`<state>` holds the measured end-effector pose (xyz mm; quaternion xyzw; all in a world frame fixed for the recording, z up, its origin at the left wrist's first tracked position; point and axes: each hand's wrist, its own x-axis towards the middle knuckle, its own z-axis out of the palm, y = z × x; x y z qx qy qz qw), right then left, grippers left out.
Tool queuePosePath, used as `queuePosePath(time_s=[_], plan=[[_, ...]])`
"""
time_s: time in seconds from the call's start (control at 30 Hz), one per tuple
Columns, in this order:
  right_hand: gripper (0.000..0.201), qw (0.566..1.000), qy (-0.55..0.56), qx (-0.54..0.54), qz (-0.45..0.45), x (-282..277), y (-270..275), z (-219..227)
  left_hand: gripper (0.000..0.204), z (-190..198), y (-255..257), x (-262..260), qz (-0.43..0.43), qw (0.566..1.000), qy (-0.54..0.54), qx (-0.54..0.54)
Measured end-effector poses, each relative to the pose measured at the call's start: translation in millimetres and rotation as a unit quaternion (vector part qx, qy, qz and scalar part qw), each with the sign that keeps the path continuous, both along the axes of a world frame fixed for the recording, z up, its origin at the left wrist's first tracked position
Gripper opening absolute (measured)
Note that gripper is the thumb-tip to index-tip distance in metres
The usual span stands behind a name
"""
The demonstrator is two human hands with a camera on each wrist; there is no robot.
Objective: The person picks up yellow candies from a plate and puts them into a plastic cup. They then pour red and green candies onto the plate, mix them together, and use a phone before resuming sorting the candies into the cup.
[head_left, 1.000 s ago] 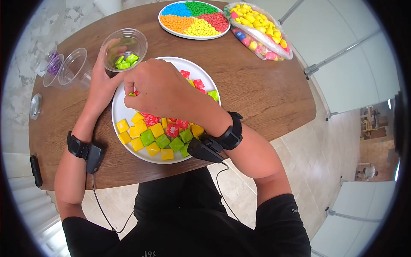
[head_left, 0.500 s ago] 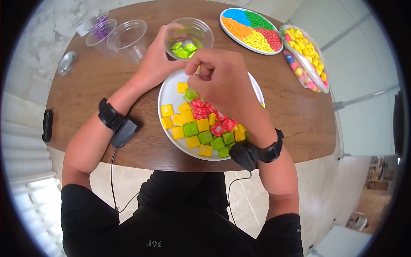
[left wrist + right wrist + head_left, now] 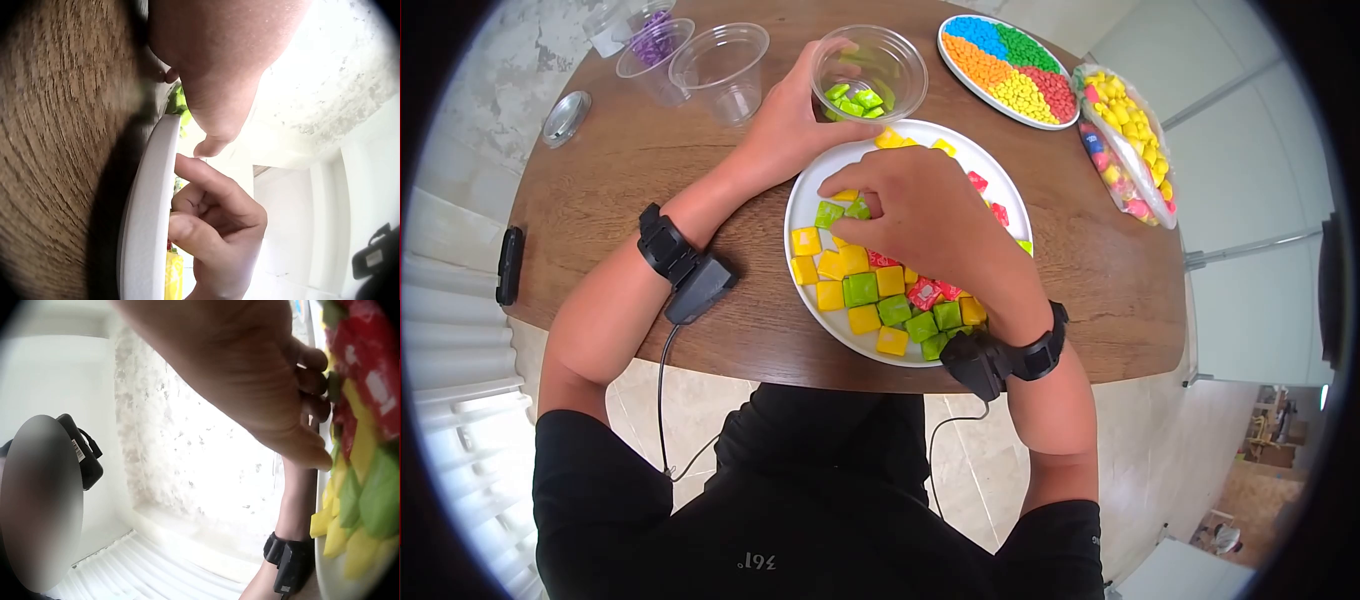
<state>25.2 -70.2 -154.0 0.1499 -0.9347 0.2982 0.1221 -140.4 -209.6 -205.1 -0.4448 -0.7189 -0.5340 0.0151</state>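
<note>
My left hand [image 3: 790, 128] grips a clear plastic cup [image 3: 912, 92] at the far edge of the white plate [image 3: 803, 190]. Several green wrapped squares [image 3: 866, 99] lie in the bottom of the cup. The right hand [image 3: 930, 210] is low over the left part of the plate, its index finger and thumb spread apart around a green square [image 3: 829, 214]. In the left wrist view, the right hand's other fingers [image 3: 194, 199] are curled inward. Yellow squares [image 3: 805, 242] and red squares [image 3: 924, 292] lie mixed with green ones on the plate, partly hidden under the right hand.
Left of the held cup stand an empty clear cup [image 3: 718, 72] and another with purple pieces [image 3: 655, 42]. A round clear lid [image 3: 566, 118] lies on the wooden table [image 3: 1100, 310]. Behind are a plate of sorted colored pieces [image 3: 952, 62] and a plastic bag of yellow and pink pieces [image 3: 1135, 140].
The right hand has moved from beside the cup down over the plate, and its thumb and index finger have spread. The left hand still holds the cup. The head view has shifted.
</note>
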Motion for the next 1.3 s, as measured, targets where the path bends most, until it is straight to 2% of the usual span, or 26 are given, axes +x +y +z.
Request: queuePosePath(time_s=[0.3, 0.37, 0.43, 0.63, 0.9, 0.97, 1.03, 1.3], plan=[[0.024, 0.998, -0.061, -0.001, -0.014, -2, -1, -2, 0.086, 8, -2, 4, -0.010, 1.000, -0.014, -0.009], [0.024, 0.999, -0.046, 0.001, -0.022, 2, -5, 2, 0.082, 7, -2, 4, -0.016, 0.999, -0.029, -0.019], [0.025, 0.999, -0.031, 0.003, -0.029, 2, -6, 1, 0.091, 2, 0, -1, -0.009, 1.000, -0.001, 0.001], [0.027, 0.999, -0.014, 0.007, -0.030, 0, -7, -1, 0.091, 2, -1, -1, -0.008, 1.000, -0.005, -0.002], [0.022, 0.999, 0.032, 0.019, -0.011, -1, -5, -8, 0.092, 3, -2, 0, 0.004, 1.000, 0.001, -0.014], [0.020, 1.000, 0.023, 0.011, -0.017, 0, -6, -6, 0.092, 6, -2, 2, 0.006, 1.000, 0.008, -0.017], [0.019, 1.000, 0.015, 0.003, -0.022, -1, -7, -4, 0.081, 10, -3, 5, -0.014, 0.999, -0.029, -0.030], [0.017, 0.999, -0.021, -0.044, -0.021, -2, -5, -2, 0.080, 11, -3, 5, -0.013, 0.999, -0.025, -0.034]])
